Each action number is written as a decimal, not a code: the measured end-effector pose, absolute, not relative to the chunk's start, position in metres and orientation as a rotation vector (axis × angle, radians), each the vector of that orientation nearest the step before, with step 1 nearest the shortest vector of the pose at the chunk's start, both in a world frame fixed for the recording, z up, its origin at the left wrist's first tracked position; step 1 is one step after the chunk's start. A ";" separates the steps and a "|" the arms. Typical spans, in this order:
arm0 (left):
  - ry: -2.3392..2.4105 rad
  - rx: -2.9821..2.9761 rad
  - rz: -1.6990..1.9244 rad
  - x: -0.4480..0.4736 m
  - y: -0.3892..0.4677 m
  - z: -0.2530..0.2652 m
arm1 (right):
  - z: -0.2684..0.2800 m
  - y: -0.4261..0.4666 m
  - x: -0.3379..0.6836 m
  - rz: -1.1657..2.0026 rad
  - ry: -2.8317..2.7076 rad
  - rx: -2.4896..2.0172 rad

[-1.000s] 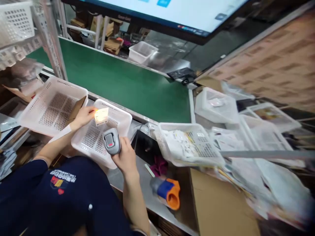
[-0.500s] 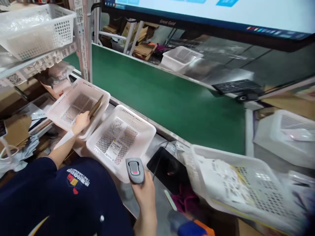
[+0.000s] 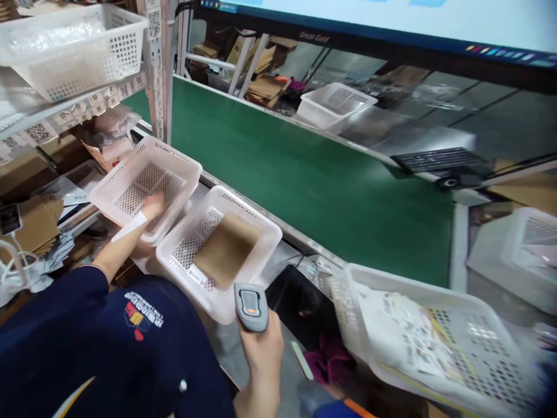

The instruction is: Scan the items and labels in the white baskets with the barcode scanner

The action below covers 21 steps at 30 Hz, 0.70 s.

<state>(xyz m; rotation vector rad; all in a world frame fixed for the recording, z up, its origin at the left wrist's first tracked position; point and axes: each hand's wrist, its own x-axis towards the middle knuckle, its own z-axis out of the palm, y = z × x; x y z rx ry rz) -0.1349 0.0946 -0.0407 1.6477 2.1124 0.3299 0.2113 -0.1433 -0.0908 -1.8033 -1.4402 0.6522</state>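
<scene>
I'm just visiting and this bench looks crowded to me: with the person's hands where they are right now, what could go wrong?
1. The white perforated plastic basket holding the flat brown cardboard envelope overhangs the bench edge near the right hand, which holds the grey handheld scanner; a nudge might tip it.
2. The left hand reaches into the second white basket, which also overhangs the bench; leaning there could tilt it.

Brown envelope (image 3: pixel 226 251) moved from far basket (image 3: pixel 145 180) into near basket (image 3: pixel 261 226)
</scene>
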 end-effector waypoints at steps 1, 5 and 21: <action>2.137 1.603 0.264 -0.140 0.099 -0.048 | -0.092 -0.146 0.215 0.653 -1.424 -1.822; 2.124 1.535 0.080 -0.155 0.106 -0.068 | -0.095 -0.152 0.228 0.647 -1.385 -1.898; 1.293 1.659 0.953 -0.085 0.066 -0.015 | 0.021 -0.073 0.176 0.516 -1.815 -1.501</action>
